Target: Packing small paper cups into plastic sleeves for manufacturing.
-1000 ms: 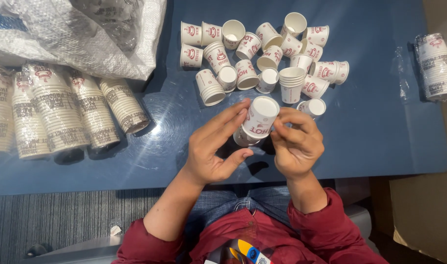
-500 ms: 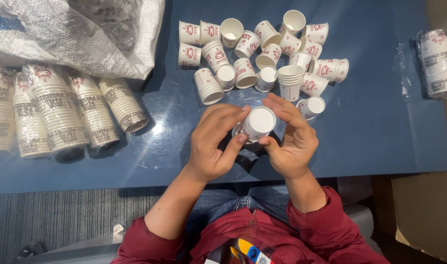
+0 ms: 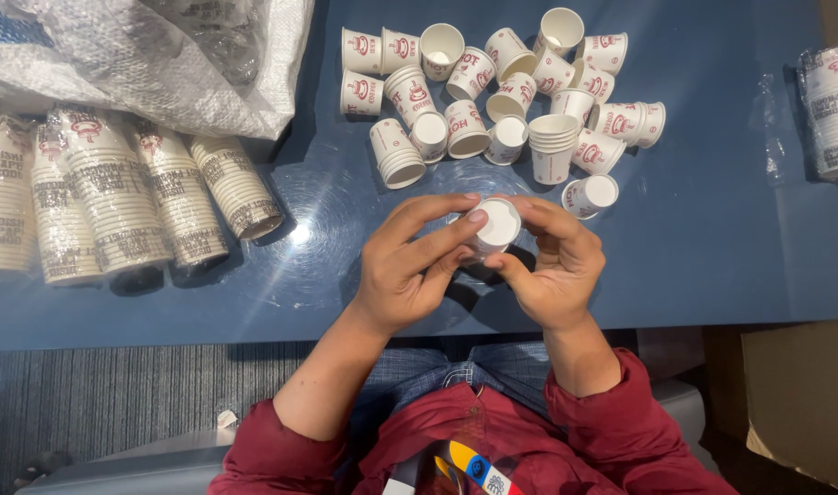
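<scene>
On the blue table, with loose cups scattered ahead of you, both hands grip one small paper cup over the tabletop. Your left hand pinches its side while your right hand cradles it from below. Keep the pinch light so the thin wall doesn't crumple; its white base faces up between your fingertips.

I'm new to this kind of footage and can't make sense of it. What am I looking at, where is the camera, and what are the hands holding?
The camera sits on a person's head and looks straight down, so you see their own arms in red sleeves. The left hand and right hand together hold a small white paper cup, its closed base turned toward the camera. Below is a dark blue table. Beyond the hands lies a scatter of loose paper cups with red print, some nested. To the left lie long wrapped cup stacks and a crumpled plastic sack; another wrapped stack lies at the right edge.
</scene>
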